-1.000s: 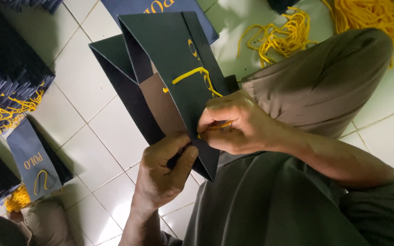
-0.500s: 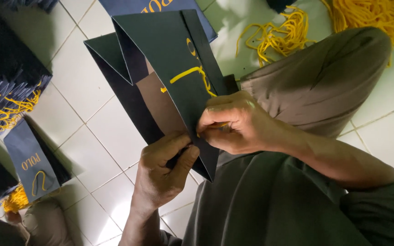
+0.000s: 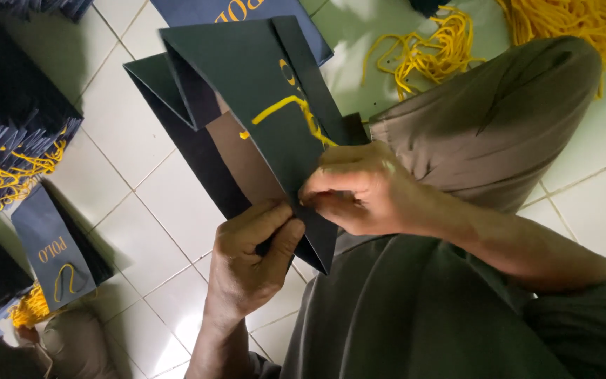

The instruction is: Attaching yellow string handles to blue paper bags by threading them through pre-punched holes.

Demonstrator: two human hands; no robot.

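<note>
I hold a dark green paper bag [image 3: 247, 77] upside down over my lap, its open mouth toward me. My left hand [image 3: 250, 256] grips the bag's lower rim, thumb outside and fingers inside. My right hand [image 3: 355, 189] pinches the rim at a yellow cord handle [image 3: 292, 109], which runs across the bag's outer face and disappears under my fingers. The cord's end is hidden in my fist.
Loose yellow cords [image 3: 422, 52] lie in piles on the white tiled floor [image 3: 142, 210] at the top right. Stacks of finished dark blue bags [image 3: 8, 133] with yellow handles stand at the left, one bag [image 3: 54, 249] lying flat. Another person's knee [image 3: 71, 344] shows bottom left.
The bag has shifted slightly left and up. My right hand has closed tighter on the cord at the rim, hiding the cord piece that showed under my fingers.
</note>
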